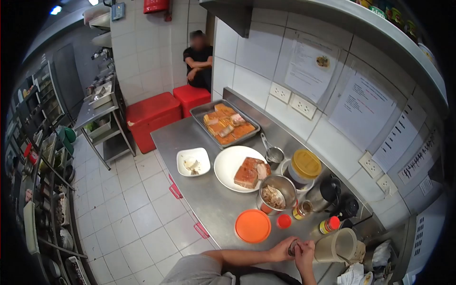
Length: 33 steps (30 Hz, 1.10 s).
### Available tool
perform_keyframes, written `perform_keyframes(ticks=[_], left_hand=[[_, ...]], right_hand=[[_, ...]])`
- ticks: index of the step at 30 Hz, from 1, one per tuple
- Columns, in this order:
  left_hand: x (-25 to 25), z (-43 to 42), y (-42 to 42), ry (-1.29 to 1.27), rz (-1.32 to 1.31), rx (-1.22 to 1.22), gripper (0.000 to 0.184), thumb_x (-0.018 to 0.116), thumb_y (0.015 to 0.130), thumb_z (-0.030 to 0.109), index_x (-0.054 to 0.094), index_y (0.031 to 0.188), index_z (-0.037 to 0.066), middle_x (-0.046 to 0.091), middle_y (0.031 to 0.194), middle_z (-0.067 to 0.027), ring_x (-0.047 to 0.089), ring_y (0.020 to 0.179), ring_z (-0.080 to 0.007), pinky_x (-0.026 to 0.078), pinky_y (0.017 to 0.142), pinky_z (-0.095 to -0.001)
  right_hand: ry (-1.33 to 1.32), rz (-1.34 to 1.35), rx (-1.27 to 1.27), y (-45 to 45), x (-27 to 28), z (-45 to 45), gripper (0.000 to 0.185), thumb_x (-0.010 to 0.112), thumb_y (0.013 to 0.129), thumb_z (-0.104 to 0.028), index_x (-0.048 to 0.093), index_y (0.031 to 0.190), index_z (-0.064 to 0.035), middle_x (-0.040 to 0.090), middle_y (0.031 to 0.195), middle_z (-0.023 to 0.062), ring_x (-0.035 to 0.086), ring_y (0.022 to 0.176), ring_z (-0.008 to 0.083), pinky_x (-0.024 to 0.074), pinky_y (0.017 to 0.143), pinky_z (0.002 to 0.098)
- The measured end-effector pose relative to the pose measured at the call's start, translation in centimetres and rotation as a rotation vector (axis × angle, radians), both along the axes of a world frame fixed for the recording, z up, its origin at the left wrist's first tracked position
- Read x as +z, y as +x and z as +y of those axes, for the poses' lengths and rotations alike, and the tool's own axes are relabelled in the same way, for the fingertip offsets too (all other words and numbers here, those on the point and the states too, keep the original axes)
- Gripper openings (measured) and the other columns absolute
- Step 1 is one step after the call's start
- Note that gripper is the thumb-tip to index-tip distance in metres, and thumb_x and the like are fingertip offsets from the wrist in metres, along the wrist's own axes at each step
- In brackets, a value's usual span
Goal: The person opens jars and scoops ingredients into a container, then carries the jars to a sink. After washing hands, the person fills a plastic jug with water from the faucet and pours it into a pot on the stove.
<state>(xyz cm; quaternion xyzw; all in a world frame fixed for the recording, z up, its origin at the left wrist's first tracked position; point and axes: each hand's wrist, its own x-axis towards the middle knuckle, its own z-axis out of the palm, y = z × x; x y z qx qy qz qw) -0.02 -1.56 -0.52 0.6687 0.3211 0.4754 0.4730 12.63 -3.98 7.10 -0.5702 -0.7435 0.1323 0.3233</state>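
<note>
1. Nearest, at the surface [202,202] edge: left hand [282,251] curled round a small dark item [292,247], gripping it; right hand [304,251] drawn in against the same item, fingers bent; cannot tell whether it grips too; item largely hidden by the fingers.
2. Right of the hands: clear container [327,249], upright, open at the top; red-capped jar [329,225] just beyond it.
3. Ahead of the hands: orange lid [253,226] lying flat; small red lid [284,221] near it; open glass jar [302,209] just beside the red lid.
4. Next row: metal pot [289,186] with shredded brown-and-pale pieces inside; container with yellow lid [306,163] behind it.
5. Mid-surface: white round plate [227,167] bearing a browned meat slab [246,173]; white square bowl [182,165] to its left, pale residue inside; metal cup [274,156] beyond the plate.
6. Far end: metal tray [240,140] holding orange-brown slabs.
7. Beyond: red boxes [154,121] on the floor; person [199,58] in dark clothing seated there, arms folded.
</note>
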Motion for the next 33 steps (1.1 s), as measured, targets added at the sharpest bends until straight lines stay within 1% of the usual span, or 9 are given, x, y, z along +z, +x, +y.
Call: perform_keyframes(ticks=[4, 7, 10, 16, 22, 26, 29, 30, 33], left_hand=[[-0.2, 0.3, 0.6, 0.034, 0.003, 0.037, 0.075, 0.082, 0.060, 0.021, 0.042, 0.122, 0.004, 0.052, 0.114, -0.0154, 0.053, 0.108, -0.0313, 0.044, 0.091, -0.0383], [-0.6, 0.1, 0.2, 0.023, -0.002, 0.051, 0.075, 0.081, 0.060, 0.020, 0.042, 0.122, 0.004, 0.052, 0.114, -0.0153, 0.053, 0.108, -0.0316, 0.044, 0.091, -0.0384], [-0.7, 0.2, 0.5, 0.036, -0.011, 0.046, 0.074, 0.081, 0.060, 0.020, 0.042, 0.122, 0.004, 0.052, 0.114, -0.0150, 0.054, 0.107, -0.0317, 0.044, 0.091, -0.0386], [-0.5, 0.2, 0.5, 0.048, 0.007, 0.046, 0.073, 0.080, 0.061, 0.017, 0.041, 0.122, 0.004, 0.051, 0.115, -0.0156, 0.052, 0.109, -0.0326, 0.043, 0.092, -0.0390], [0.6, 0.4, 0.0, 0.000, -0.005, 0.040, 0.071, 0.077, 0.063, 0.012, 0.041, 0.123, 0.004, 0.049, 0.117, -0.0161, 0.051, 0.110, -0.0331, 0.042, 0.093, -0.0385], [-1.5, 0.4, 0.4, -0.019, -0.062, 0.034, 0.068, 0.076, 0.062, 0.008, 0.042, 0.121, 0.004, 0.050, 0.113, -0.0163, 0.050, 0.111, -0.0330, 0.041, 0.094, -0.0381], [-1.3, 0.6, 0.2, -0.009, 0.006, 0.045, 0.064, 0.076, 0.060, 0.008, 0.045, 0.116, 0.003, 0.053, 0.110, -0.0160, 0.053, 0.107, -0.0313, 0.043, 0.091, -0.0374], [-1.5, 0.5, 0.8, -0.004, 0.044, 0.062, 0.063, 0.077, 0.060, 0.008, 0.045, 0.115, 0.003, 0.053, 0.109, -0.0159, 0.054, 0.105, -0.0307, 0.044, 0.090, -0.0373], [0.3, 0.3, 1.2, -0.065, 0.002, 0.049, 0.063, 0.079, 0.059, 0.012, 0.047, 0.112, 0.004, 0.054, 0.106, -0.0150, 0.056, 0.100, -0.0309, 0.045, 0.087, -0.0380]], right_hand=[[-0.009, -0.040, 0.004, 0.2, -0.2, 0.1, 0.020, 0.063, 0.075, -0.003, 0.066, 0.094, 0.0024, 0.050, 0.087, 0.0137, 0.050, 0.084, 0.0274, 0.0425, 0.072, 0.0338], [-0.035, -0.011, 0.008, 0.0, 0.2, -0.2, 0.019, 0.063, 0.075, -0.003, 0.066, 0.093, 0.0034, 0.050, 0.089, 0.0158, 0.049, 0.086, 0.0302, 0.0407, 0.077, 0.0368], [-0.154, 0.157, 0.016, 0.4, 0.7, -0.4, 0.022, 0.062, 0.076, -0.002, 0.065, 0.097, 0.0039, 0.049, 0.090, 0.0158, 0.049, 0.087, 0.0306, 0.0413, 0.077, 0.0358], [0.012, -0.097, 0.043, -0.5, 1.6, -1.0, 0.024, 0.061, 0.076, -0.002, 0.064, 0.099, 0.0038, 0.050, 0.091, 0.0162, 0.050, 0.087, 0.0314, 0.0427, 0.076, 0.0373], [-0.010, -0.048, 0.030, -0.8, 1.1, -0.5, 0.025, 0.061, 0.074, -0.001, 0.063, 0.098, 0.0023, 0.047, 0.088, 0.0148, 0.045, 0.086, 0.0309, 0.0393, 0.077, 0.0387], [0.046, -0.053, 0.018, -1.2, -0.2, -0.3, 0.033, 0.061, 0.071, -0.003, 0.062, 0.104, -0.0029, 0.047, 0.087, 0.0137, 0.045, 0.086, 0.0314, 0.0382, 0.078, 0.0404], [0.074, 0.002, 0.006, -0.8, -1.3, -0.1, 0.039, 0.061, 0.068, -0.003, 0.061, 0.106, -0.0067, 0.047, 0.088, 0.0135, 0.045, 0.087, 0.0315, 0.0375, 0.078, 0.0415], [-0.004, -0.019, -0.007, -0.3, -0.9, -0.3, 0.034, 0.061, 0.076, -0.005, 0.059, 0.110, -0.0056, 0.049, 0.091, 0.0150, 0.046, 0.090, 0.0325, 0.0375, 0.082, 0.0415], [-0.070, 0.057, -0.009, 1.2, -1.0, -0.2, 0.027, 0.062, 0.079, -0.006, 0.065, 0.106, -0.0058, 0.049, 0.093, 0.0135, 0.048, 0.092, 0.0286, 0.0391, 0.082, 0.0357]])
